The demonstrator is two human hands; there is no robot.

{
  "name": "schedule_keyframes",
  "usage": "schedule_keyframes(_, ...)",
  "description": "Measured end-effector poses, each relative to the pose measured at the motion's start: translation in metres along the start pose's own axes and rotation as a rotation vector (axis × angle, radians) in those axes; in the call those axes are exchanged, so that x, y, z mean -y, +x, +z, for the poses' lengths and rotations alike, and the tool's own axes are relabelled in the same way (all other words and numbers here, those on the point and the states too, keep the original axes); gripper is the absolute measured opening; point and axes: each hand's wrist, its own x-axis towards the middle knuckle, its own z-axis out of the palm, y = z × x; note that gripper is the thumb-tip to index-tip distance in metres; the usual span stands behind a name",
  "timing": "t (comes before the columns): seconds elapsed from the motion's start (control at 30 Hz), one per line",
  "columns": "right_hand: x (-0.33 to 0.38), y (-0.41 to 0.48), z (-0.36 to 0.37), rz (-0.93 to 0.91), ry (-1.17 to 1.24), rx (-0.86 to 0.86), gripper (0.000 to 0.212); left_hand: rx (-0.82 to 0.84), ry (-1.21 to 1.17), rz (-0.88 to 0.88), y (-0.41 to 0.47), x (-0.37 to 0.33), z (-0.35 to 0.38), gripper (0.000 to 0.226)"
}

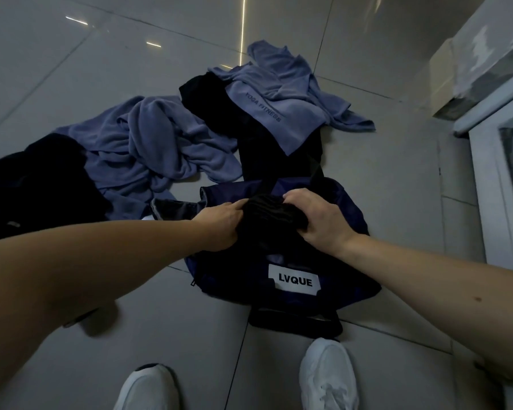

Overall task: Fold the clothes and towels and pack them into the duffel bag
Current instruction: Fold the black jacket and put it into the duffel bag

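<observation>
1. Gripping a bunched black garment (270, 211) from both sides, the left hand (219, 226) and the right hand (317, 223) have their fingers curled into the cloth.
2. The bundle sits right over the top of the navy duffel bag (353, 276), which lies on the tiled floor (397, 187) and shows a white label (293, 281) reading LVQUE on its near side.
3. Whether the garment is already inside the bag or only resting on it, I cannot tell.
4. Behind the bag, a long black piece of clothing (267, 149) lies stretched away from the person.
5. A blue towel (279, 113) printed YOGA FITNESS is draped across its far end.
6. To the left, a second blue towel (160, 143) lies crumpled on the floor, touching a dark heap of clothing (36, 184) at the left edge.
7. Two white shoes (328, 377) stand on the tiles just in front of the bag.
8. A white cabinet (504, 187) runs along the right edge.
</observation>
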Motion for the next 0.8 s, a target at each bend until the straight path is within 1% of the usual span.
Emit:
schedule_keyframes(0.03,0.001,0.002,0.003,-0.014,-0.038,0.009,0.037,-0.014,-0.04,-0.003,0.0,0.003,0.001,0.063)
schedule_keyframes(0.1,0.004,0.006,0.01,0.062,-0.002,0.031,0.035,-0.029,-0.094,-0.011,0.001,0.006,0.002,0.063)
schedule_keyframes(0.17,0.008,0.007,0.013,0.254,0.201,0.005,0.03,-0.034,-0.158,-0.031,0.002,0.009,0.003,0.064)
schedule_keyframes(0.23,0.011,0.006,0.014,0.426,0.41,-0.068,0.024,-0.075,-0.26,-0.06,0.001,0.007,-0.001,0.067)
schedule_keyframes(0.3,0.015,0.004,0.013,0.499,0.554,-0.128,0.021,-0.192,-0.357,-0.084,-0.002,0.002,-0.008,0.071)
schedule_keyframes(0.37,0.021,0.002,0.008,0.542,0.654,-0.174,0.023,-0.357,-0.475,-0.141,-0.005,-0.01,-0.019,0.069)
schedule_keyframes(0.4,0.023,0.0,0.006,0.574,0.697,-0.192,0.025,-0.413,-0.566,-0.184,-0.008,-0.018,-0.025,0.067)
schedule_keyframes(0.43,0.023,-0.002,0.003,0.614,0.745,-0.206,0.027,-0.433,-0.672,-0.213,-0.011,-0.028,-0.03,0.067)
schedule_keyframes(0.5,0.024,-0.005,-0.004,0.71,0.9,-0.216,0.028,-0.368,-0.883,-0.198,-0.017,-0.048,-0.036,0.075)
schedule_keyframes(0.57,0.023,-0.007,-0.014,0.794,1.054,-0.192,0.03,-0.237,-1.06,-0.178,-0.021,-0.065,-0.04,0.091)
schedule_keyframes(0.6,0.022,-0.009,-0.015,0.818,1.055,-0.166,0.03,-0.196,-1.092,-0.182,-0.021,-0.071,-0.041,0.1)
schedule_keyframes(0.63,0.02,-0.011,-0.015,0.826,0.955,-0.123,0.032,-0.186,-1.062,-0.189,-0.021,-0.075,-0.042,0.107)
schedule_keyframes(0.67,0.018,-0.013,-0.014,0.812,0.77,-0.066,0.037,-0.195,-0.98,-0.194,-0.02,-0.08,-0.042,0.111)
schedule_keyframes(0.73,0.013,-0.019,-0.006,0.77,0.433,0.049,0.052,-0.226,-0.739,-0.204,-0.018,-0.096,-0.038,0.109)
schedule_keyframes(0.8,0.013,-0.022,0.0,0.78,0.32,0.093,0.054,-0.269,-0.546,-0.232,-0.017,-0.118,-0.028,0.099)
